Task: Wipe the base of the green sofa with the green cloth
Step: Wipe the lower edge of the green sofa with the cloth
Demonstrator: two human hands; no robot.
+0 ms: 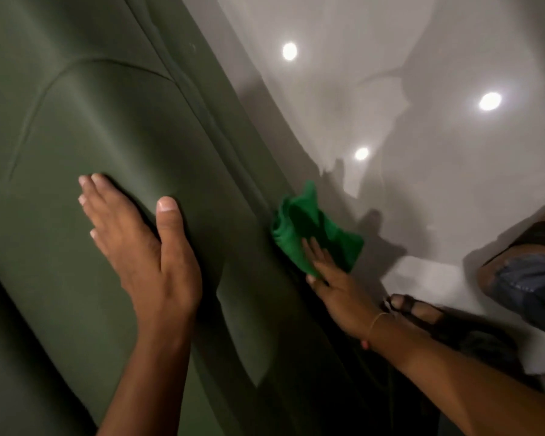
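The green sofa (114,127) fills the left half of the head view, its seat cushion and front base running diagonally. My left hand (145,247) lies flat on the seat cushion, fingers spread, holding nothing. A crumpled bright green cloth (309,228) is pressed against the lower front base of the sofa, close to the floor. My right hand (340,287) presses the cloth onto the base with its fingers extended over the fabric. A thin thread bracelet circles my right wrist.
A glossy white floor (390,89) spreads to the right and reflects several ceiling lights. My sandalled foot (412,309) rests on it near the sofa base, and my knee in blue denim (529,278) sits at the right edge.
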